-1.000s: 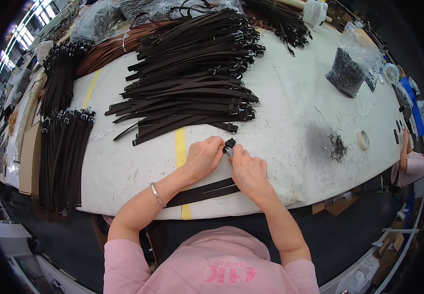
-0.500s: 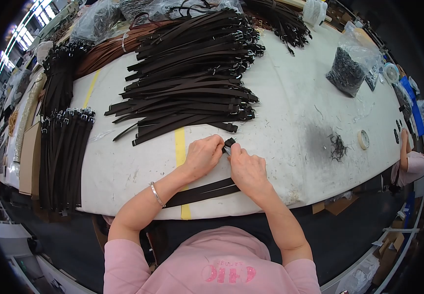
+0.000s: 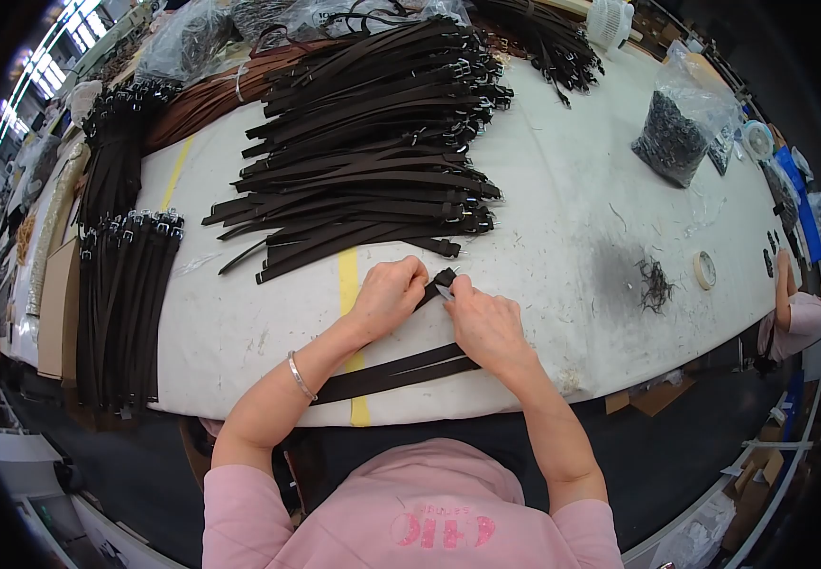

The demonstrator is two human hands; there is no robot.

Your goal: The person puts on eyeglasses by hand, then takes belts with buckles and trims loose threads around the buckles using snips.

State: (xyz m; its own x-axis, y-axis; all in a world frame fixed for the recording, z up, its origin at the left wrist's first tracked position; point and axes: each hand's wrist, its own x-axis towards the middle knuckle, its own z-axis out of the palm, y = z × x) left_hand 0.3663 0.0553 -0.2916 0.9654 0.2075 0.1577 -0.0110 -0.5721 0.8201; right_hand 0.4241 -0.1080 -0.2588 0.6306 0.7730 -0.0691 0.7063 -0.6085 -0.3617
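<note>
My left hand (image 3: 392, 302) is closed on a dark belt (image 3: 432, 290), pinching the strap just behind its folded buckle end. The short buckle end points up and right between my hands. My right hand (image 3: 489, 325) is closed around a small silver tool (image 3: 445, 293), whose tip lies against the belt's edge. Most of that tool is hidden in the fingers, so its kind is unclear. Below my hands, more dark strap (image 3: 387, 376) lies across the table's near edge, partly under my right hand and left forearm.
A large pile of dark buckled belts (image 3: 363, 161) lies ahead on the white table (image 3: 562, 284). More belts (image 3: 126, 303) hang over the left edge. To the right are black scraps (image 3: 655, 286), a tape roll (image 3: 704, 270) and a plastic bag (image 3: 672, 137). Another person's arm (image 3: 783, 294) is far right.
My hands have drawn slightly apart, the left one to the left and the right one to the right. More of the belt and the silver tool shows between them.
</note>
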